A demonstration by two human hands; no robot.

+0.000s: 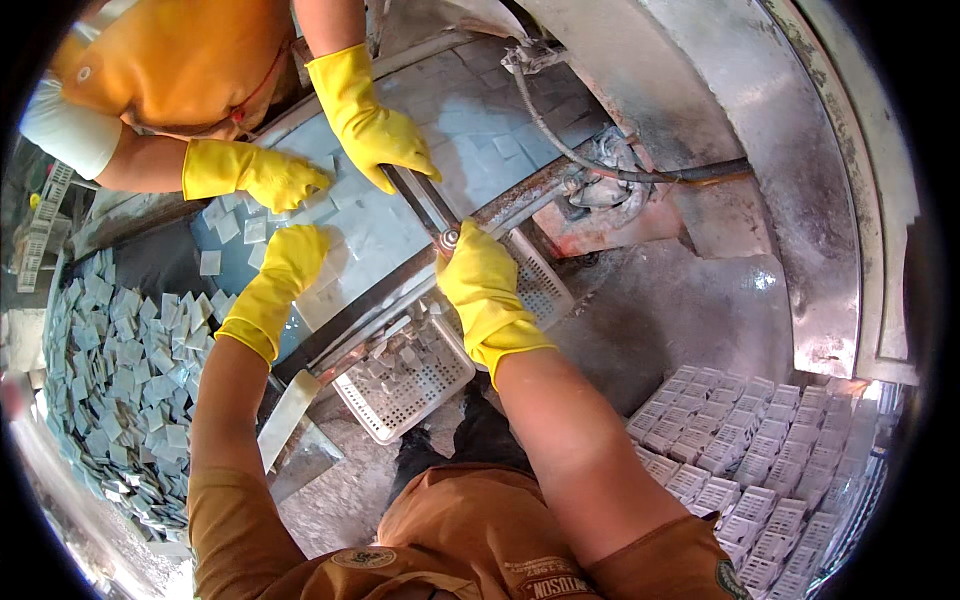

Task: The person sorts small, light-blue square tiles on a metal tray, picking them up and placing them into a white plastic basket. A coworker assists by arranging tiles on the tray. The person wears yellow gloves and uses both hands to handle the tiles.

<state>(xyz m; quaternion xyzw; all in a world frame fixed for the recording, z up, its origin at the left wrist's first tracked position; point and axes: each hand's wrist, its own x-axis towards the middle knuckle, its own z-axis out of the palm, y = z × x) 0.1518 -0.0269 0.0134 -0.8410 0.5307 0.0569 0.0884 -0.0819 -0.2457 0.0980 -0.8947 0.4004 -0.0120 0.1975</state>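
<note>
My left hand (290,262), in a yellow rubber glove, is closed low over the pale belt (460,150) and its thin square tiles (254,231). Its fingertips curl out of sight, so what they hold is hidden. At the belt's near edge my right hand (482,278), gloved alike, wraps round the near end of a metal bar (410,194), beside a round bolt (448,238). That bar crosses over the belt. A co-worker's gloved hand (385,138) touches its far end, while the other (265,180) is bent down at the tiles, close to my left hand.
A large heap of grey-green tiles (120,370) fills the left. Below the belt's rail sit a white perforated basket (405,385) with tile pieces and another basket (540,285). Rows of white plastic racks (740,430) stand lower right. A hose (570,150) runs by metal panels.
</note>
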